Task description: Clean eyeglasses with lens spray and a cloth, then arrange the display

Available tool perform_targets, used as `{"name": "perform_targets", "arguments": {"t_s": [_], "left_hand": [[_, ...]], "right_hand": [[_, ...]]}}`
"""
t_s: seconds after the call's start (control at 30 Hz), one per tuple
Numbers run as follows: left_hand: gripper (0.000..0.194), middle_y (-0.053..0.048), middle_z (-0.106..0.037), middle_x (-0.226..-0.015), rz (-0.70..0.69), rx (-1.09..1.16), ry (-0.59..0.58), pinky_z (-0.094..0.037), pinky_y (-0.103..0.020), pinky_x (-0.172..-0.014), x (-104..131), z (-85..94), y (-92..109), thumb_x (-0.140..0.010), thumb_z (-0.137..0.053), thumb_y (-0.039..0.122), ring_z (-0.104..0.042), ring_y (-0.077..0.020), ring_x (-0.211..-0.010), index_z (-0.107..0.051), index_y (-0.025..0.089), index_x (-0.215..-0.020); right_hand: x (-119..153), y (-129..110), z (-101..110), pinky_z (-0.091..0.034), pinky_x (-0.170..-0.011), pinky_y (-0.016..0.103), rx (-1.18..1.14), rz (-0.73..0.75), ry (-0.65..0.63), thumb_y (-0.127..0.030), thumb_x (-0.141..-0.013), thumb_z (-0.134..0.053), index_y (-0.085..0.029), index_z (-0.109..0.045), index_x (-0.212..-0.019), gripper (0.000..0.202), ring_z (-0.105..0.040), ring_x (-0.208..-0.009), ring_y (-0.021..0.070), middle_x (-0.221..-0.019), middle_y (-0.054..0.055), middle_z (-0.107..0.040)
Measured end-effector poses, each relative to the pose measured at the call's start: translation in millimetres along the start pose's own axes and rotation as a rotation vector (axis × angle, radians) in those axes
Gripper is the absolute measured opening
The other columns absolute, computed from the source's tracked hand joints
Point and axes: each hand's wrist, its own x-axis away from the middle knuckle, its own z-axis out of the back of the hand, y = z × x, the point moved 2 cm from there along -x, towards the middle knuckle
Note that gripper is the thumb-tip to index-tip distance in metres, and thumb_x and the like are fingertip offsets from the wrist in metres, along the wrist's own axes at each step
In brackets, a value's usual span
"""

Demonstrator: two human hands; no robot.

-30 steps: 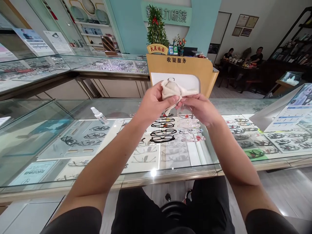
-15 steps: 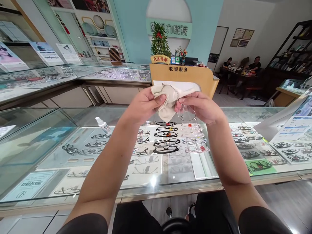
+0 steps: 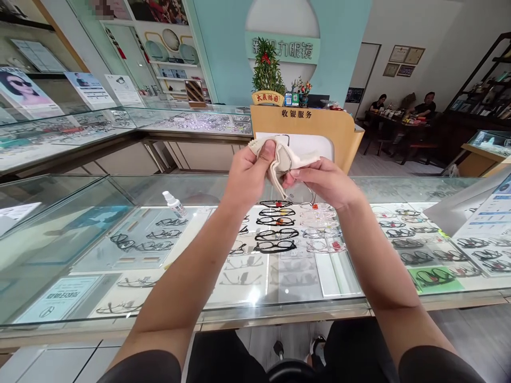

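A cream cleaning cloth [image 3: 278,158] is folded over one lens of a thin-rimmed pair of eyeglasses [image 3: 310,192], above the glass counter. My left hand [image 3: 252,169] pinches the cloth, its thumb pressed on top near that lens. Gripped at the frame's middle by its fingertips, the eyeglasses are in my right hand [image 3: 323,178], which also touches the cloth's right end. The other lens hangs below the right fingers. Much of the covered lens is hidden by cloth.
Beneath my hands is a glass display counter [image 3: 239,314] holding rows of spectacle frames [image 3: 275,246]. A white spray bottle [image 3: 174,204] stands on it at left. Beyond are a wooden cash desk [image 3: 307,119] and two seated people [image 3: 425,106] at a table.
My left thumb has moved up, and the cloth has been folded further around the lens. The lower lens has tilted to a narrower angle. The view has shifted slightly left.
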Motion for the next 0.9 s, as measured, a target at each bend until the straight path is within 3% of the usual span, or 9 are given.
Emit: {"name": "perform_targets", "arguments": {"t_s": [0.13, 0.23, 0.3, 0.5, 0.67, 0.77, 0.9], "left_hand": [[0.05, -0.005, -0.07, -0.077, 0.026, -0.033, -0.119, -0.061, -0.035, -0.06, -5.4, 8.1, 9.7, -0.082, -0.097, 0.061, -0.08, -0.0291, -0.083, -0.073, 0.021, -0.1], [0.055, -0.005, -0.071, -0.079, 0.029, -0.037, -0.225, -0.061, -0.036, -0.063, -5.1, 2.9, 8.3, -0.076, -0.1, 0.061, -0.076, -0.025, -0.077, -0.072, 0.022, -0.101], [0.055, -0.003, -0.068, -0.076, 0.004, -0.01, -0.212, -0.06, -0.035, -0.064, -4.0, -1.9, 4.1, -0.075, -0.102, 0.058, -0.072, -0.0212, -0.07, -0.071, 0.022, -0.102], [0.051, 0.004, -0.057, -0.063, -0.114, 0.039, -0.029, -0.053, -0.032, -0.056, 0.6, -13.7, -5.3, -0.082, -0.095, 0.064, -0.058, -0.0141, -0.054, -0.065, 0.024, -0.092], [0.054, 0.005, -0.051, -0.057, -0.129, 0.056, 0.061, -0.05, -0.027, -0.051, 0.1, -12.3, -13.3, -0.091, -0.082, 0.073, -0.059, -0.0136, -0.051, -0.062, 0.023, -0.084], [0.054, 0.003, -0.054, -0.058, -0.087, 0.074, 0.027, -0.052, -0.027, -0.05, -6.5, -2.5, -15.9, -0.095, -0.077, 0.073, -0.064, -0.0157, -0.054, -0.062, 0.023, -0.082], [0.049, -0.001, -0.065, -0.068, -0.004, 0.066, -0.099, -0.058, -0.031, -0.057, -14.9, 9.5, -11.3, -0.091, -0.087, 0.067, -0.074, -0.021, -0.068, -0.067, 0.022, -0.086]], "right_hand": [[0.4, -3.2, 3.0, -0.057, -0.091, 0.037, -0.085, -0.011, -0.003, -0.048, -0.087, -0.09, -0.022, -0.083, -0.083, 0.028, -0.07, -0.089, 0.0194, -0.086, 0.003, -0.076], [-0.7, -1.3, 4.8, -0.059, -0.092, 0.038, -0.136, -0.026, 0.027, -0.049, -0.083, -0.093, -0.022, -0.083, -0.082, 0.029, -0.07, -0.089, 0.0195, -0.087, 0.003, -0.076], [-2.1, 1.7, 2.8, -0.06, -0.094, 0.039, -0.141, -0.02, 0.04, -0.051, -0.083, -0.093, -0.022, -0.083, -0.084, 0.031, -0.071, -0.091, 0.0202, -0.089, 0.004, -0.077], [-4.8, 8.9, -8.1, -0.059, -0.093, 0.038, -0.086, 0.024, 0.109, -0.049, -0.079, -0.095, -0.023, -0.083, -0.086, 0.03, -0.07, -0.089, 0.0203, -0.086, 0.003, -0.079], [-3.5, 12.2, -10.3, -0.056, -0.093, 0.035, -0.067, 0.04, 0.085, -0.042, -0.087, -0.09, -0.023, -0.085, -0.086, 0.02, -0.069, -0.089, 0.0186, -0.088, 0.002, -0.08], [-3.5, 13.4, -9.4, -0.056, -0.092, 0.035, -0.067, 0.024, 0.053, -0.044, -0.087, -0.09, -0.023, -0.086, -0.087, 0.022, -0.07, -0.09, 0.0192, -0.09, 0.003, -0.081], [-4.1, 11.4, -3.0, -0.058, -0.087, 0.035, -0.134, -0.013, 0.061, -0.049, -0.084, -0.093, -0.023, -0.087, -0.086, 0.027, -0.071, -0.09, 0.0191, -0.093, 0.005, -0.082]]}}
